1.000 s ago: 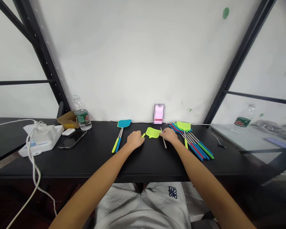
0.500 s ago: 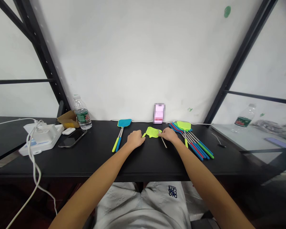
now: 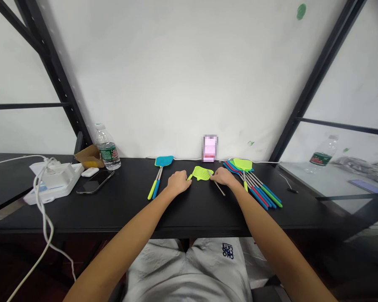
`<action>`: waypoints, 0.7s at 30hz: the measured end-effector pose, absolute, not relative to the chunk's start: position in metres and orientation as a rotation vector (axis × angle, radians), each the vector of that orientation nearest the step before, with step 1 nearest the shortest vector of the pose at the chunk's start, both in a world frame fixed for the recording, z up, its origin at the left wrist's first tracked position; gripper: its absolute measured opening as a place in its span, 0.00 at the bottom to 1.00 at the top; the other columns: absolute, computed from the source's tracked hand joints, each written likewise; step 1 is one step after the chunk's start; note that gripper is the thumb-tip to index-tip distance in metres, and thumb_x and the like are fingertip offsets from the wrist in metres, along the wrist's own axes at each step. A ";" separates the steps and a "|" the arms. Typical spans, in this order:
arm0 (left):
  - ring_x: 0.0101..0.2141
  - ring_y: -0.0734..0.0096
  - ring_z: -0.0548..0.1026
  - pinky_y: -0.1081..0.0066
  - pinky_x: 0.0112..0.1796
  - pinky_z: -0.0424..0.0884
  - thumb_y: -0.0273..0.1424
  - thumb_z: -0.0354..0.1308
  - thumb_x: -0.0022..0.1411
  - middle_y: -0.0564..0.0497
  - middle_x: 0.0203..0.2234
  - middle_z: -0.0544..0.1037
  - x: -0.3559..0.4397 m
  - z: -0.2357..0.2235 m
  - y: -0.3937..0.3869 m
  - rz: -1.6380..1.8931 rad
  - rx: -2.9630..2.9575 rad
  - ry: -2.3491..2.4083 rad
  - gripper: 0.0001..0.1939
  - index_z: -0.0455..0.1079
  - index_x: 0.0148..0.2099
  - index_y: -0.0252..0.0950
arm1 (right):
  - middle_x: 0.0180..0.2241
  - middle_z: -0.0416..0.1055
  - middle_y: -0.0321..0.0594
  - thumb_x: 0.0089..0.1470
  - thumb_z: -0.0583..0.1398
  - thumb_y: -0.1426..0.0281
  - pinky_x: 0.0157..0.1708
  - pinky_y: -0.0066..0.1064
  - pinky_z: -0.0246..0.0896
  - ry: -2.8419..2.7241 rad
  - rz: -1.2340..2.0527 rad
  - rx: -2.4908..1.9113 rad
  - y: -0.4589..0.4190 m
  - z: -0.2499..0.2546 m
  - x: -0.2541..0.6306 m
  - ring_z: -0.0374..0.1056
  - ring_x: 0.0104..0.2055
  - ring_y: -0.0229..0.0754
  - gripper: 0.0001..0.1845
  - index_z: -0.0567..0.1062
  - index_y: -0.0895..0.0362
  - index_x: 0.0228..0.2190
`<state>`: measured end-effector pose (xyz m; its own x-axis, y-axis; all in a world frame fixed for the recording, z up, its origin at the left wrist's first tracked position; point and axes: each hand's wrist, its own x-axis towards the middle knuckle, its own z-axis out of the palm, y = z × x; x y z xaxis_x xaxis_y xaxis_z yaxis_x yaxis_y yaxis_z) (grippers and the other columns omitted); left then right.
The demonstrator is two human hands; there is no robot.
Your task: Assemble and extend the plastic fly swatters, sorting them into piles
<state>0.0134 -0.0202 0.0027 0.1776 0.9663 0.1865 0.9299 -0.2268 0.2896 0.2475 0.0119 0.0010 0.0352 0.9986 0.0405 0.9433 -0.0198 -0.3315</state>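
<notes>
A yellow-green fly swatter head (image 3: 202, 173) lies on the black table between my hands. My left hand (image 3: 178, 183) is closed around a yellow-green handle (image 3: 189, 177), mostly hidden by the fingers, just left of the head. My right hand (image 3: 224, 177) pinches a thin metal rod (image 3: 220, 189), which slants down to the right. The rod's upper end is at the head's right edge; I cannot tell whether they are joined. Farther left lie two finished-looking fly swatters (image 3: 164, 161) with blue heads showing. On the right, several fly swatters (image 3: 261, 191) lie fanned in a pile.
A phone with a pink screen (image 3: 210, 149) leans on the wall. To the left are a water bottle (image 3: 108, 153), a cardboard box (image 3: 90, 156), a white case (image 3: 90, 172), a dark phone (image 3: 96, 182) and a power strip with cables (image 3: 55, 184). A short black cable (image 3: 292, 190) lies right.
The metal rod's lower end has swung to the right in my right hand. My left hand and the swatter head stay nearly where they were.
</notes>
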 end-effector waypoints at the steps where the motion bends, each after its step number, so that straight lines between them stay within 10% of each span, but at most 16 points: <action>1: 0.41 0.56 0.75 0.67 0.36 0.68 0.40 0.56 0.57 0.44 0.38 0.78 0.013 0.003 -0.020 0.503 2.324 1.879 0.11 0.68 0.35 0.38 | 0.24 0.71 0.44 0.46 0.62 0.61 0.24 0.27 0.52 -1.993 0.285 -2.051 0.011 0.001 0.247 0.69 0.28 0.42 0.13 0.73 0.58 0.20; 12: 0.41 0.58 0.74 0.67 0.36 0.67 0.34 0.53 0.60 0.43 0.40 0.76 0.013 0.002 -0.019 0.526 2.314 1.830 0.07 0.68 0.34 0.36 | 0.26 0.72 0.45 0.59 0.51 0.62 0.28 0.27 0.55 -1.716 0.236 -1.811 0.015 -0.003 0.243 0.68 0.31 0.42 0.20 0.68 0.57 0.20; 21: 0.38 0.66 0.71 0.68 0.38 0.66 0.34 0.49 0.65 0.47 0.36 0.74 0.016 -0.004 -0.019 0.781 2.480 1.379 0.07 0.66 0.39 0.37 | 0.19 0.68 0.38 0.59 0.50 0.65 0.12 0.24 0.45 -1.073 0.771 -1.355 0.012 0.004 0.243 0.54 0.14 0.32 0.13 0.63 0.56 0.24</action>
<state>0.0165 -0.0186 -0.0042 0.4256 0.8344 0.3502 0.7298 -0.5454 0.4124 0.2431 0.0120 0.0042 0.3589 0.9206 0.1538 0.1480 0.1066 -0.9832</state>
